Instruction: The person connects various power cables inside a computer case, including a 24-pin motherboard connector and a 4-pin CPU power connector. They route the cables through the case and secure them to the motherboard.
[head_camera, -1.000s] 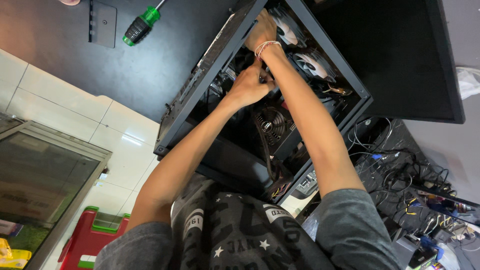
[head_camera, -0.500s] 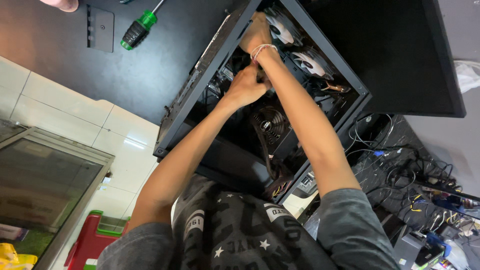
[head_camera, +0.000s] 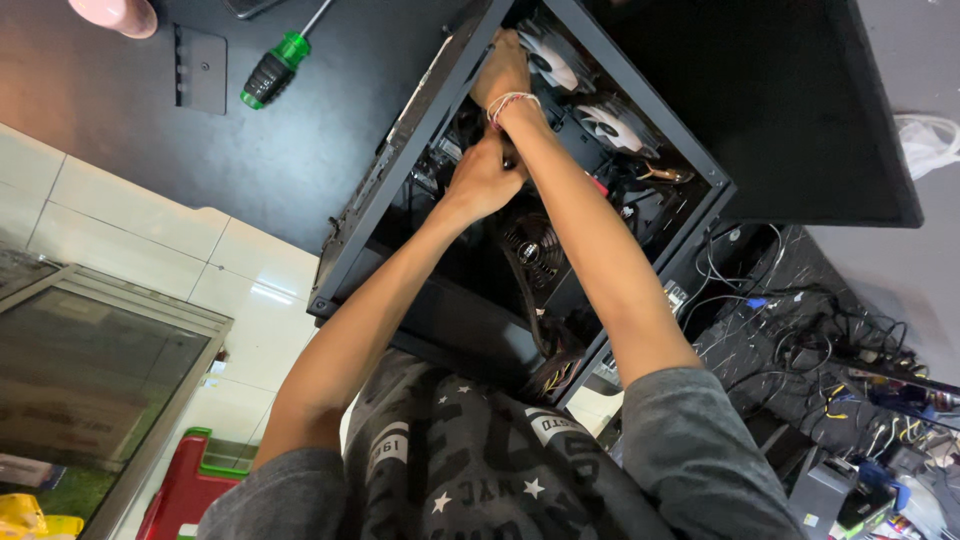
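Head view: both hands inside open computer case, fingertips seemingly hidden.

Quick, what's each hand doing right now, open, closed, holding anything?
Left hand: closed inside the computer case; what it grips cannot be told.
Right hand: reaching deep into the case by a white fan; open or closed cannot be told.

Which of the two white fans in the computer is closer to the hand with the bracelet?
The upper white fan, at the case's far end. The right hand with the bracelet sits right beside it, while the other white fan lies farther down the case wall.
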